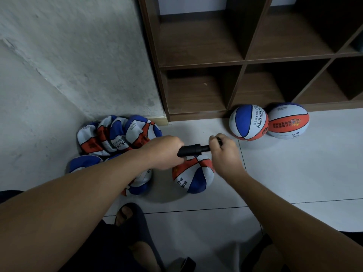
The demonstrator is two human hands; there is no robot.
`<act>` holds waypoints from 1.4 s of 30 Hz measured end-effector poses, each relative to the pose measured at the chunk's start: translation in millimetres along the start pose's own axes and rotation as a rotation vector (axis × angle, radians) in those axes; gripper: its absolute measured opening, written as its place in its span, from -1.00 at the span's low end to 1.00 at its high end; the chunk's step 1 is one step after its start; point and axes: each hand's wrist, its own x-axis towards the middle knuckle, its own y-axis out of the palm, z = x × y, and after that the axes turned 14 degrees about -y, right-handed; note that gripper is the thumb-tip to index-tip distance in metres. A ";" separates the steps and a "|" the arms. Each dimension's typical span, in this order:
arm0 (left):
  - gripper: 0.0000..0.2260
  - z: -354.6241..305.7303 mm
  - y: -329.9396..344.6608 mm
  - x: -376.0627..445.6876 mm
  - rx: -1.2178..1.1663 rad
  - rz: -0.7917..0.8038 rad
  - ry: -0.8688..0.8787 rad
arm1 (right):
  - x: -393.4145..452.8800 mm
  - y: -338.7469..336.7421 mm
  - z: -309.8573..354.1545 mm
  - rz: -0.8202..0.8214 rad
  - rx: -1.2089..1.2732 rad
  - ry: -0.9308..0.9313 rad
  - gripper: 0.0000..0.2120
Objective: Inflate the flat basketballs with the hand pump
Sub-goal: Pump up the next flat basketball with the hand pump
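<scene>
- Gripping the barrel end of the black hand pump point(193, 149), the left hand point(164, 152) has its fingers curled round the pump's left end, knuckles up.
- The right hand point(224, 152) is closed on the pump's handle at the right end; its fingers wrap round the handle and hide most of it.
- The pump lies roughly level between the two hands, just above a partly flat red, white and blue basketball point(193, 174) on the pale tiled floor point(294, 173). Where pump meets ball is hidden by the hands, so whether they are joined cannot be told.
- That ball's skin is dented and carries small dark characters on a white panel, too small to read.
- A heap of flat basketballs point(117, 137) in the same colours sits to the left against the rough white wall point(78, 55); one panel reads "CHILDREN" in part.
- Two round, full basketballs rest touching each other at the foot of the brown cubby shelf point(245, 61). The left one point(248, 122) bears "CHILDREN" with small characters beside it; the right one point(288, 120) has red print that cannot be made out.
- A foot in a dark sandal point(127, 214) shows at the bottom, near the person's dark clothing.
</scene>
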 end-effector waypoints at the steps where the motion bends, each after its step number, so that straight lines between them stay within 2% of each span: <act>1: -0.79 7.8 -2.0 3.1 0.013 -0.026 -0.014 | 4.5 -9.7 -4.0 -0.038 0.007 0.024 -0.70; 5: -0.74 26.6 -6.3 7.4 0.044 -0.096 -0.036 | 15.7 -39.7 -18.9 -0.153 0.038 0.105 -0.73; 9: -0.74 12.6 2.5 3.1 0.069 -0.097 -0.012 | 10.4 -25.1 -14.2 -0.209 0.006 0.120 -0.75; 20: -0.83 -11.6 2.8 -8.2 0.092 -0.089 0.024 | -11.0 24.9 0.7 -0.047 0.067 0.075 -0.71; 31: -0.84 -4.9 1.8 -5.2 0.073 -0.089 0.030 | -3.4 17.5 4.6 0.021 0.007 0.076 -0.67; 37: -0.80 26.8 -3.4 4.6 0.061 -0.147 -0.020 | 20.5 -29.9 -18.4 -0.146 0.013 0.191 -0.76; 42: -0.75 15.9 -3.6 2.1 0.080 -0.148 0.012 | 16.3 -23.1 -17.9 -0.189 0.029 0.191 -0.78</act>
